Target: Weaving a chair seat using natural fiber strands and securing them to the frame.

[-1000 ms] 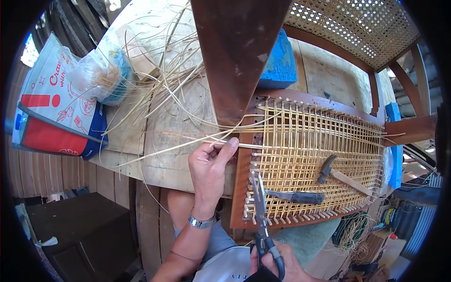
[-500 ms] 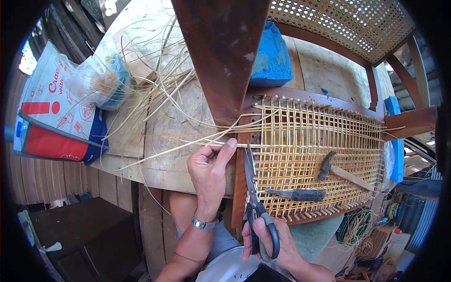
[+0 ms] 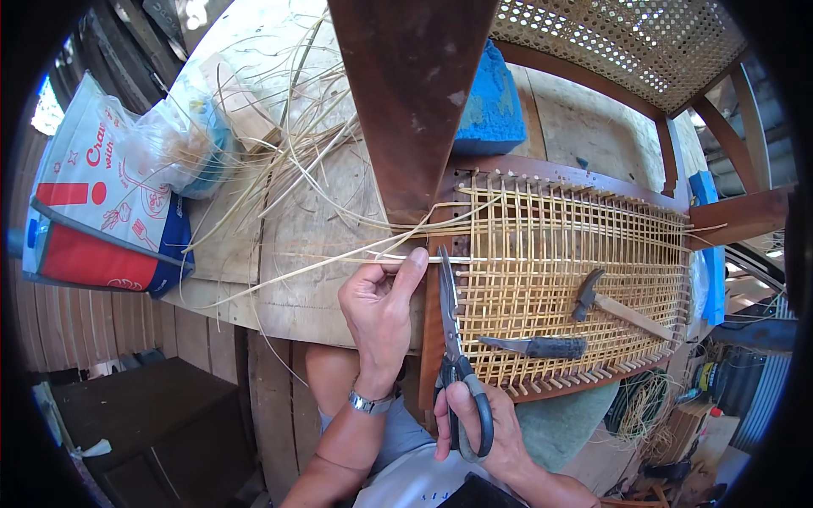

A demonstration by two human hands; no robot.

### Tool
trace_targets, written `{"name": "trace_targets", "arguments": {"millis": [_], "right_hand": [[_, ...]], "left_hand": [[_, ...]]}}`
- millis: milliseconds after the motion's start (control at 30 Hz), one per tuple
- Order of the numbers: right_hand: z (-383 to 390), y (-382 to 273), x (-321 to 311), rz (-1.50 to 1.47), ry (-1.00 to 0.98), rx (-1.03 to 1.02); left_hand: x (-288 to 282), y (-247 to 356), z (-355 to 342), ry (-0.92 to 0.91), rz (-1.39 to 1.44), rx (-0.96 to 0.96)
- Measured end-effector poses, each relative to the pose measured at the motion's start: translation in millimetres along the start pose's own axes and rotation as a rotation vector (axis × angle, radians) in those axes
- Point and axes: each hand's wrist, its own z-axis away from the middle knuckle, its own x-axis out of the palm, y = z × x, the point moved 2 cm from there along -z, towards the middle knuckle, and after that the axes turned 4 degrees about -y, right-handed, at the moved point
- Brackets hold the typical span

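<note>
My left hand (image 3: 381, 313) pinches pale cane strands (image 3: 394, 256) beside the left edge of a woven cane seat (image 3: 525, 279) in a wooden frame (image 3: 444, 356). My right hand (image 3: 478, 419) grips black-handled scissors (image 3: 453, 330), whose blades point upward and reach the strands just right of my left fingertips. Whether the blades touch the cane I cannot tell. Pegs line the seat's edges. A hammer (image 3: 631, 316) and a dark-handled blade tool (image 3: 550, 347) lie on the weave.
A heap of loose cane (image 3: 288, 144) lies left on the wooden tabletop (image 3: 313, 296), with a printed bag (image 3: 102, 237) and plastic bag (image 3: 169, 148). A brown post (image 3: 406, 93), blue block (image 3: 487, 110) and cane chair panel (image 3: 618, 46) stand behind; a dark cabinet (image 3: 161, 423) sits lower left.
My right hand with the scissors has moved up, bringing the blade tips to the strands at the seat's edge. My left hand stays pinched in nearly the same place.
</note>
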Motion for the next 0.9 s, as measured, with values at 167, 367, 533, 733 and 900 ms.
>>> {"name": "trace_targets", "arguments": {"millis": [167, 367, 533, 733, 900], "right_hand": [[-1.0, 1.1, 2.6, 0.054, 0.016, -0.029], [10.0, 18.9, 6.2, 0.354, 0.076, -0.093], [13.1, -12.0, 33.0, 0.984, 0.191, -0.37], [-36.5, -21.3, 65.3, 1.316, 0.409, -0.611], [-83.1, -21.7, 76.5, 1.451, 0.538, -0.725]], "left_hand": [[-8.1, -1.6, 2.2, 0.01, -0.008, 0.04], [-37.0, 20.2, -8.4, 0.059, 0.033, 0.134], [-84.5, 33.7, -26.7, 0.208, 0.162, 0.378], [-113.5, 35.9, -30.9, 0.31, 0.231, 0.386], [-113.2, 40.1, -22.4, 0.217, 0.143, 0.354]]}}
